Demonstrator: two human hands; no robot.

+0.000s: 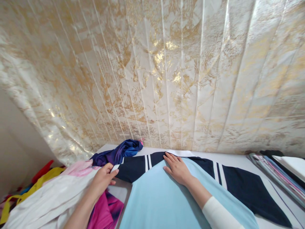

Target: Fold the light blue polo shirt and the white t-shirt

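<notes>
A light blue shirt with navy sleeves and white stripes lies spread on the white table, its collar end away from me. At the left sleeve's white-edged end, my left hand pinches the cloth between thumb and fingers. My right hand rests flat near the neckline, fingers stretched out and touching the fabric. The right sleeve extends out to the side, with neither hand on it. The shirt's lower part runs out of view at the bottom.
A heap of clothes with a white garment lies at the left, beside a magenta garment. Behind the left sleeve is a crumpled dark blue garment. Folded clothes are stacked at the right. A gold-patterned curtain hangs behind the table.
</notes>
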